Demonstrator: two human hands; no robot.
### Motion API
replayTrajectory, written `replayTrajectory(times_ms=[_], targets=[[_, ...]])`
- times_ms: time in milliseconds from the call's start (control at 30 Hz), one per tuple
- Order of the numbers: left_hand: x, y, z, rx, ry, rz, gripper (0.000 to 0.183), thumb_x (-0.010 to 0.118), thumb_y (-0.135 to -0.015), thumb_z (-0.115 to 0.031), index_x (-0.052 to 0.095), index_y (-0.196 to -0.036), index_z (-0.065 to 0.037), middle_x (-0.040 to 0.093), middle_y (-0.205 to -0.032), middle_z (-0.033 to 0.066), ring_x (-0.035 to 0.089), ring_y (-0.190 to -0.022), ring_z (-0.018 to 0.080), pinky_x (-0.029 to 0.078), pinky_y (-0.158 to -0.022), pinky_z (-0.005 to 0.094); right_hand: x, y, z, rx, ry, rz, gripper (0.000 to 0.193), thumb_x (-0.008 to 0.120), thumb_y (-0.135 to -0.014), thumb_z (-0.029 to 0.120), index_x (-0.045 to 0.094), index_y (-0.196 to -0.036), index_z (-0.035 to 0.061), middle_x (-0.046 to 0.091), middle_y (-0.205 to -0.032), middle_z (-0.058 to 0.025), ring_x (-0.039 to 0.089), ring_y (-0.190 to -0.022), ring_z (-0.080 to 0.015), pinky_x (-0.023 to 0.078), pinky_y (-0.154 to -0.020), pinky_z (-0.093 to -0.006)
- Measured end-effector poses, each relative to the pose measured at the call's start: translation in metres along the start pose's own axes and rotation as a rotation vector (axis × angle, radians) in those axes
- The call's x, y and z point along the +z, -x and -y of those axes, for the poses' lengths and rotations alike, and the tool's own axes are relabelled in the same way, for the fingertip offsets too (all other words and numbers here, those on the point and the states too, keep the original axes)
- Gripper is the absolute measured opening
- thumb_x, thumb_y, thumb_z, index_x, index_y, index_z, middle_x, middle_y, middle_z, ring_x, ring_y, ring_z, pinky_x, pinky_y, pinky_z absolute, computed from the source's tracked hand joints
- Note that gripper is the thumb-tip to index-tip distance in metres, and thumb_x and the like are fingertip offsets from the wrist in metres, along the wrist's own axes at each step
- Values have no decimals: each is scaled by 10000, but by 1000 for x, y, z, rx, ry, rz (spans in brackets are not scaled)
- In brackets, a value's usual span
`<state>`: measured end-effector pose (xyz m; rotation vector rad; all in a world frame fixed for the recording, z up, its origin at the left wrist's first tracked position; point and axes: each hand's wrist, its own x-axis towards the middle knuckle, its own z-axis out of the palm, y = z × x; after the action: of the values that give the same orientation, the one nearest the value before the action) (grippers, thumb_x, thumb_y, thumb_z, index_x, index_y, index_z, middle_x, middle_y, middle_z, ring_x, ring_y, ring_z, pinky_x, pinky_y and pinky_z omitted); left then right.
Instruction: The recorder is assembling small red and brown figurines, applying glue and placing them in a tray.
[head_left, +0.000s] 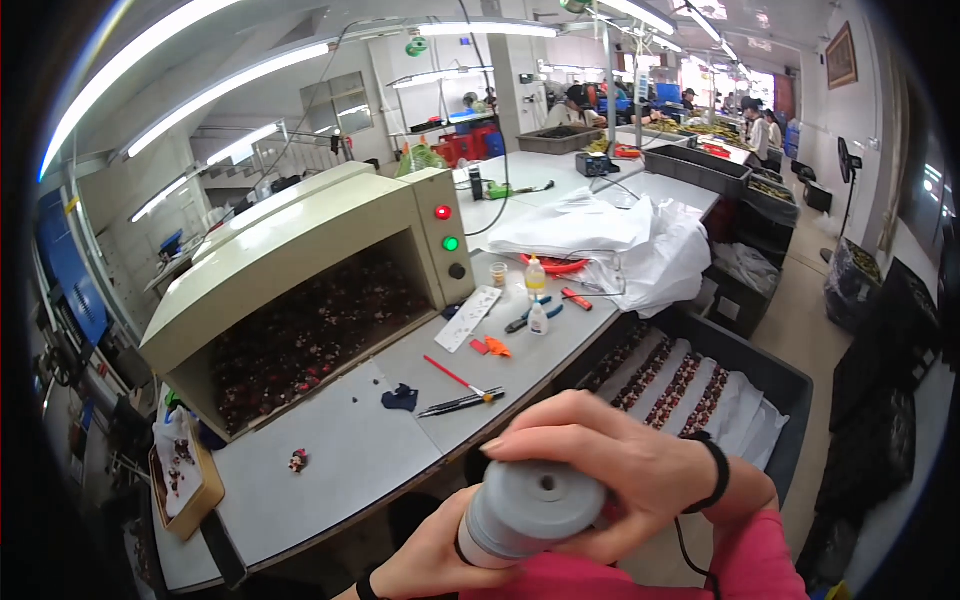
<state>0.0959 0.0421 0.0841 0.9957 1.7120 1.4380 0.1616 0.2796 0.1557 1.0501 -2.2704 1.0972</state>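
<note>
Close in front of my body I hold a cylindrical bottle (540,508) with a wide grey lid and a paler body. A small round hole shows in the middle of the lid. My left hand (435,550) is wrapped round the side of the body. From above, my right hand (625,455) grips the lid, its fingers curled over the far rim and its thumb side near the front. Part of the lower body is hidden by my hands. On the table (330,500) to the left lies one small red and dark figure-like piece (298,460).
A beige machine (290,225) with red and green lights holds many small dark red pieces. Tweezers (462,403), a red-handled brush (455,374), dark cloth (400,397), pliers (520,322) and small bottles (538,318) lie beyond my hands. Right stands a dark bin (795,400) with rows of pieces.
</note>
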Motion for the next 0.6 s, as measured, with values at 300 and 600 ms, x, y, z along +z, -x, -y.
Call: replayTrajectory(times_ms=[300,600], targets=[[-9,-9,26,153,-256,-298,861,853,-666,-45,365,-1375,-10,563,-1227,110,589,-1085,193,500,-915,335,30,0,-15,132,415,-34,757,784,-790,322,425,-1370,-6,501,-1206,-183,559,-1017,-325,454,-904,-392],[-16,-18,35,12,-31,-86,835,869,-706,-173,394,-1374,-13,528,-1276,122,509,-1217,221,415,-1026,380,7,-9,-48,164,69,215,707,719,-820,458,452,-1355,81,626,-1084,-193,642,-970,-369,530,-798,-400]])
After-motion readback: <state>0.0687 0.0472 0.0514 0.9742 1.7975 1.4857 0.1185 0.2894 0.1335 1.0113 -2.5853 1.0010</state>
